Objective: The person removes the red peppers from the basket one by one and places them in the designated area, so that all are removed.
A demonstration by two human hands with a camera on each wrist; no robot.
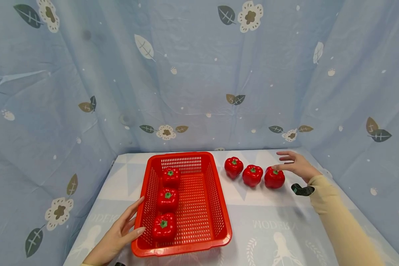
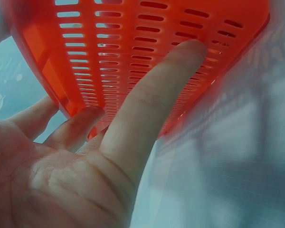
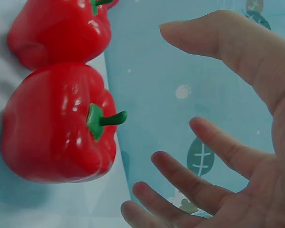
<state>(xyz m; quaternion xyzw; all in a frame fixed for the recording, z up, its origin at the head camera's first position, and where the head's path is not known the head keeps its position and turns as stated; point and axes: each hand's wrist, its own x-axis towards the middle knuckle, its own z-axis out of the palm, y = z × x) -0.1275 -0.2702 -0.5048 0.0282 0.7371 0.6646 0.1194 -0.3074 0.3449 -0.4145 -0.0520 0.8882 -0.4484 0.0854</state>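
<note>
My left hand [image 1: 116, 236] is at the left side of a red plastic basket [image 1: 221, 192]. Its extended thumb [image 2: 149, 99] lies against the slotted outer wall, and other fingers reach toward the rim. Three red bell peppers stand in a column along the basket's left inside, the nearest pepper [image 1: 164, 228] at the front. Over the far right of the table, my right hand [image 1: 297, 166] holds nothing, its fingers spread and thumb apart. The rightmost loose pepper [image 1: 274, 179] sits just below it, green stem up; in the right wrist view this pepper [image 3: 52, 128] shows apart from the fingers.
Two more red peppers, a left one [image 1: 233, 168] and a middle one [image 1: 252, 176], stand in a row with the rightmost, to the right of the basket. A pale patterned cloth [image 1: 242, 221] covers the table. Blue floral curtains [image 1: 199, 74] enclose the back and sides.
</note>
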